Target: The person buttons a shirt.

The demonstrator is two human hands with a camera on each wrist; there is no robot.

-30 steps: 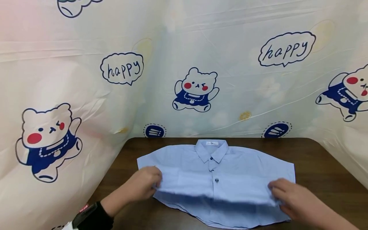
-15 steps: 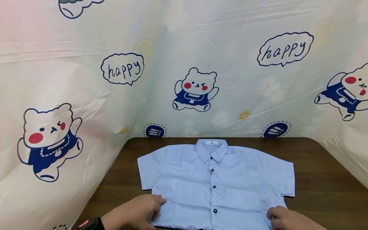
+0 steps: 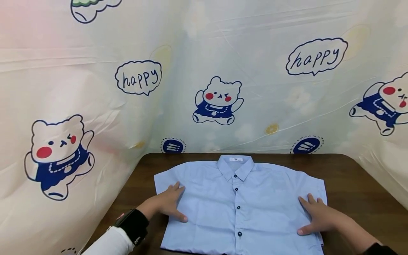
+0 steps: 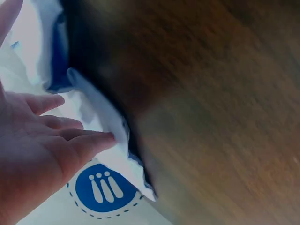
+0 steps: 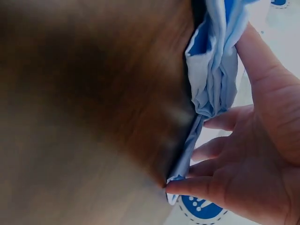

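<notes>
A light blue short-sleeved button-up shirt point(image 3: 210, 212) lies front up, its collar point(image 3: 236, 168) toward the far edge; its lower end runs off the bottom of the head view. My left hand point(image 3: 169, 202) is spread over the shirt's left side near the sleeve, thumb on the cloth. On the opposite side my right hand point(image 3: 318, 214) lies likewise, fingers apart at the right sleeve. In the left wrist view the left hand's point(image 4: 51, 140) fingers are extended along the shirt's edge point(image 4: 101, 122). Folded layers of the shirt point(image 5: 213, 79) show beside the right hand point(image 5: 253, 150) in the right wrist view.
The shirt rests on a dark brown wooden table point(image 3: 360, 191) with rounded far corners. Behind and around it hangs a pale curtain point(image 3: 255, 71) printed with bears and "happy" bubbles. A black band point(image 3: 132, 223) circles the left wrist below a white sleeve point(image 3: 109, 242).
The lifted lower part of the shirt has come down flat toward me. Both hands have let go of the cloth, moved up toward the sleeves and spread their fingers.
</notes>
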